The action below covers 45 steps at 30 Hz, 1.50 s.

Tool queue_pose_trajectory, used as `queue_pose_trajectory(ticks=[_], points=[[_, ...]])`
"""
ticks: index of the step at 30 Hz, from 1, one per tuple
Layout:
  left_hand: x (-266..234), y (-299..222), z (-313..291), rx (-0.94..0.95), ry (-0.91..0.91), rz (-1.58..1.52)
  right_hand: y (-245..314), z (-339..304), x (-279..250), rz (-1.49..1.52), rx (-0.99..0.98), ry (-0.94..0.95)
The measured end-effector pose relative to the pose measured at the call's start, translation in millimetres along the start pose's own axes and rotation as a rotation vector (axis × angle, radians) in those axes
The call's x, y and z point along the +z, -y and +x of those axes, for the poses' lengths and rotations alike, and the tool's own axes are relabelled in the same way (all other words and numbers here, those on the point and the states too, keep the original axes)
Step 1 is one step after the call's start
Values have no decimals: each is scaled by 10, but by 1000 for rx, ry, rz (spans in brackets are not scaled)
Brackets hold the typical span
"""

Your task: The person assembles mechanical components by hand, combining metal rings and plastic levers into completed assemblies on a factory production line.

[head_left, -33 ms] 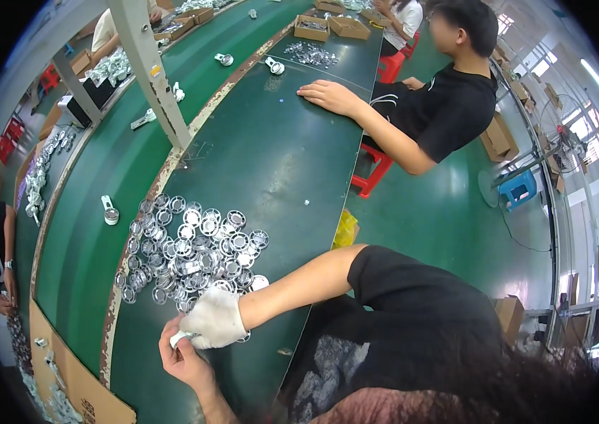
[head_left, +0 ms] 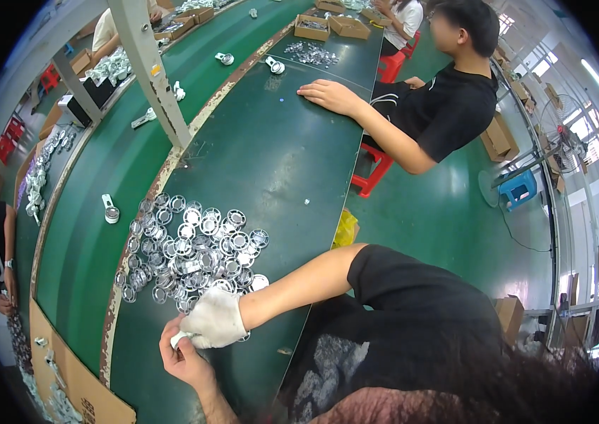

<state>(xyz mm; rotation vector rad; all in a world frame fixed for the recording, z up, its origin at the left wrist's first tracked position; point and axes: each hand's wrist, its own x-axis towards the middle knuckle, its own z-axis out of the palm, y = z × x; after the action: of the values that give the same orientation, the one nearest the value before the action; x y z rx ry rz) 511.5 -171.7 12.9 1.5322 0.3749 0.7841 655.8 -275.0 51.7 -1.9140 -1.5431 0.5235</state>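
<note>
My bare left hand [head_left: 188, 362] is closed round a small white part [head_left: 181, 338], with only a bit of it showing between thumb and fingers. Against it presses my right hand [head_left: 216, 318] in a white glove, its fingers curled; whatever lies in them is hidden. Just beyond the hands a heap of shiny round discs with ringed rims [head_left: 200, 247] covers part of the green worktable [head_left: 271, 162]. A few discs lie right beside the glove.
On the green conveyor belt [head_left: 66, 275] at the left lie white-handled parts with round heads [head_left: 110, 210]. A metal post [head_left: 147, 71] rises at the belt's edge. A co-worker's hand [head_left: 331, 97] rests flat on the table farther off. Cardboard [head_left: 73, 367] stands at the near left.
</note>
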Motion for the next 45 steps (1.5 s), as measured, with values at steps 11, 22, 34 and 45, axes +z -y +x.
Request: queue_pose_trajectory(ticks=[11,22,34,45], points=[[-198,-247,236,-54,244,135,-138,-24,-23,20,-146,-102],[-678,-34,1074,-263,-36,-12,177,26,-452,14,258,62],[-2038,786,2443,-283,-460,440,158,16,-256,107,-191,67],[-4545,429,2480,-405,-913,1788,109,-8,187,235,-556,272]])
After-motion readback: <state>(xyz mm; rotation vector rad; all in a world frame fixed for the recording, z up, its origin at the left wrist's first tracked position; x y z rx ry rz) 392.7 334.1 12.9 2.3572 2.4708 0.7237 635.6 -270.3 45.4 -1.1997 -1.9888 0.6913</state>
